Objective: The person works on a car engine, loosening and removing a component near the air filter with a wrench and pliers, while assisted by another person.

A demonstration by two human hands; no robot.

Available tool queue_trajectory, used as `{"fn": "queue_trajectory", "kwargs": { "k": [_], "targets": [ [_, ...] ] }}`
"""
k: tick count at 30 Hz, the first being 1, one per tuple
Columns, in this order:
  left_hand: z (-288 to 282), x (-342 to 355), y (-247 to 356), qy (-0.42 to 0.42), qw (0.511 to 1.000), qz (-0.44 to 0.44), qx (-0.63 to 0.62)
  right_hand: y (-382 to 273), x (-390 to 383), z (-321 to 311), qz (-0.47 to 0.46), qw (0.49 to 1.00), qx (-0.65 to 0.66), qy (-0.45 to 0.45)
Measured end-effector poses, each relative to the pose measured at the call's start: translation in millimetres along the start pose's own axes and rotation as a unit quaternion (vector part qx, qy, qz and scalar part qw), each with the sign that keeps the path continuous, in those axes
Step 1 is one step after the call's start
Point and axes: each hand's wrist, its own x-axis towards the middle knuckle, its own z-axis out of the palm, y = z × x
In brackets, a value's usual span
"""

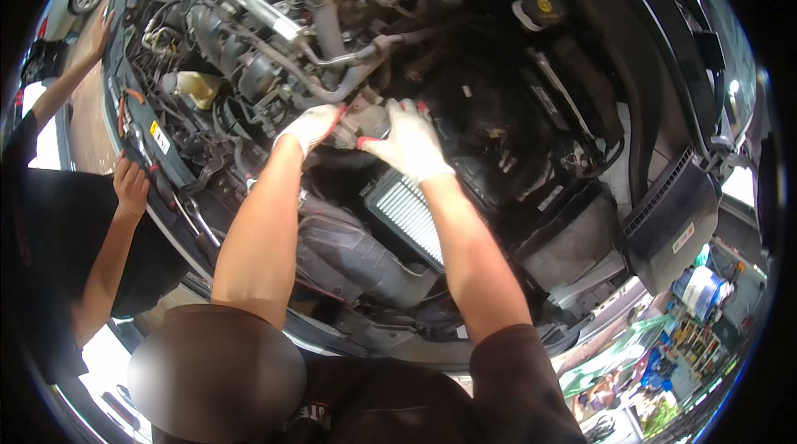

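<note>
Both my hands wear white gloves with red fingertips and reach deep into an open engine bay. Between them is a grey metal housing (pixel 371 122) with a rounded face, beside a bent dark hose. My left hand (pixel 309 128) grips the housing's left side, its fingertips partly hidden behind the part. From the right, my right hand (pixel 410 141) holds the same housing, thumb on the near side and fingers over the far side. Just below my right wrist a white pleated air filter (pixel 408 215) lies in its black frame, partly covered by my forearm.
Another person's hand (pixel 131 185) rests by the left fender, where wrenches and an orange-handled tool (pixel 130 107) lie along the edge. A yellowish reservoir (pixel 198 89) stands left of my hands. At right a black plastic cover (pixel 674 215) leans by the bay's edge.
</note>
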Motion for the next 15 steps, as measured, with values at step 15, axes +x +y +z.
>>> {"fn": "queue_trajectory", "kwargs": {
  "k": [15],
  "targets": [
    [0,35,-40,0.035,0.975,-0.063,-0.209,50,58,-29,0.165,0.981,0.049,-0.086]
  ]
}}
